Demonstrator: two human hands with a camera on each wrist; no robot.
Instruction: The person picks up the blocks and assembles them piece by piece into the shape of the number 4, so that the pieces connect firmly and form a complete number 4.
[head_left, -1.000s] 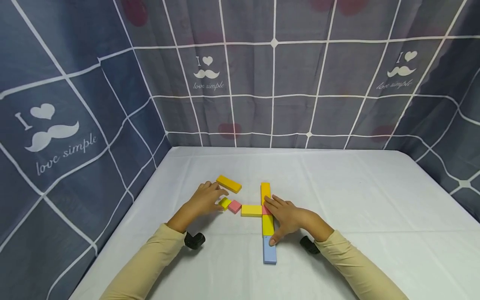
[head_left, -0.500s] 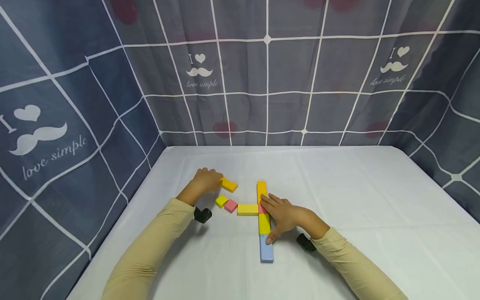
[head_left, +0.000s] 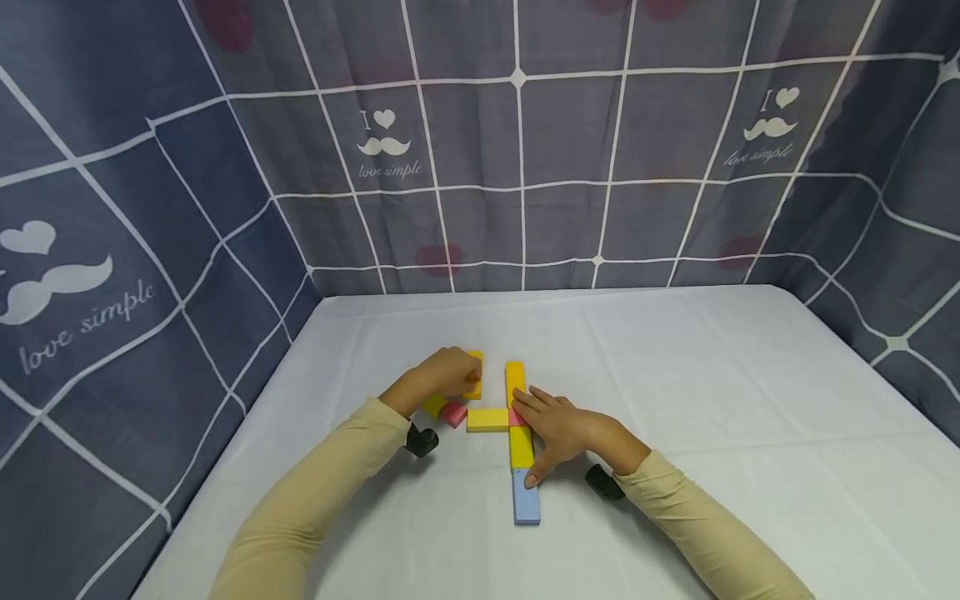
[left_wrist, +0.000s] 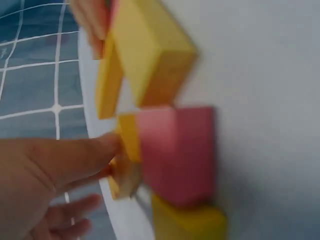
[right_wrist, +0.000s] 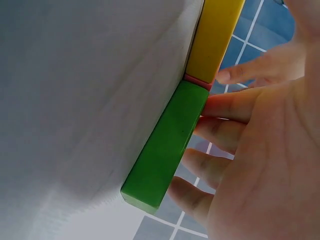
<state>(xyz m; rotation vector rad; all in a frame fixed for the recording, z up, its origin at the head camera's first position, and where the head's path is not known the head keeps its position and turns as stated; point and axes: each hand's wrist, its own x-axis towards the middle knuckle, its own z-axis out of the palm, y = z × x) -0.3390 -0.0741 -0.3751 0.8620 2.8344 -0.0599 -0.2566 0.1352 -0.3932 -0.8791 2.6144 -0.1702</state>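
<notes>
My left hand pinches an orange-yellow block between thumb and fingers; in the left wrist view that orange block is partly behind the pink one. Just below the hand lie a small yellow block and a pink block, touching. My right hand rests with outstretched fingers over a row of blocks: yellow block, pink piece, yellow block and blue block, with the thumb on the blue. Another yellow block branches left. The right wrist view shows a green block face by the fingertips.
White cloth covers the table. A grey-blue curtain with white lines hangs behind and at both sides. Black wrist cameras sit under the wrists.
My left hand has left the small yellow block, taken hold of the orange-yellow block and brought it rightward and slightly nearer, turning it upright in view. The right hand stays on the row.
</notes>
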